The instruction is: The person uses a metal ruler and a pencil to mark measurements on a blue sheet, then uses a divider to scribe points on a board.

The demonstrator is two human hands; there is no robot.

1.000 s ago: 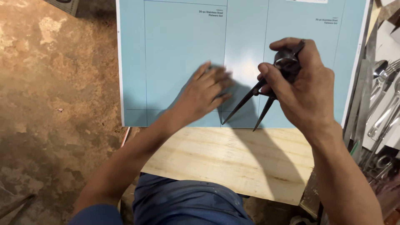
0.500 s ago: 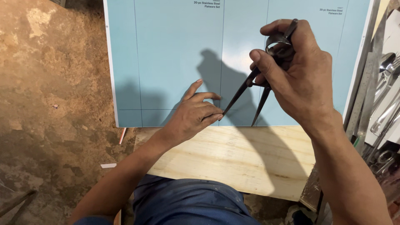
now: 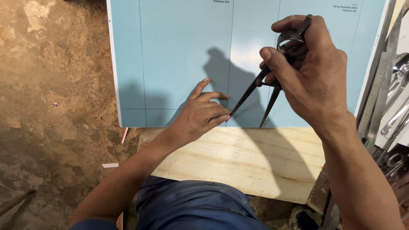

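Observation:
A pale blue sheet (image 3: 179,55) with thin ruled lines lies over a light plywood board (image 3: 238,157). My right hand (image 3: 315,72) grips the top of a dark metal divider (image 3: 266,87), whose two pointed legs reach down to the sheet's near edge. My left hand (image 3: 200,117) rests on the sheet by the left leg's tip, fingers curled, fingertips touching the point. My blue-clad knee (image 3: 191,204) sits below the board.
Bare dirt floor (image 3: 51,85) spreads to the left, with small scraps on it. Metal bars and shiny cutlery-like pieces (image 3: 396,98) lie along the right side of the sheet.
The camera has shifted, so the sheet sits lower and to the right. My left hand slid right and curled its fingers onto the divider's left point. My right hand lifted a little.

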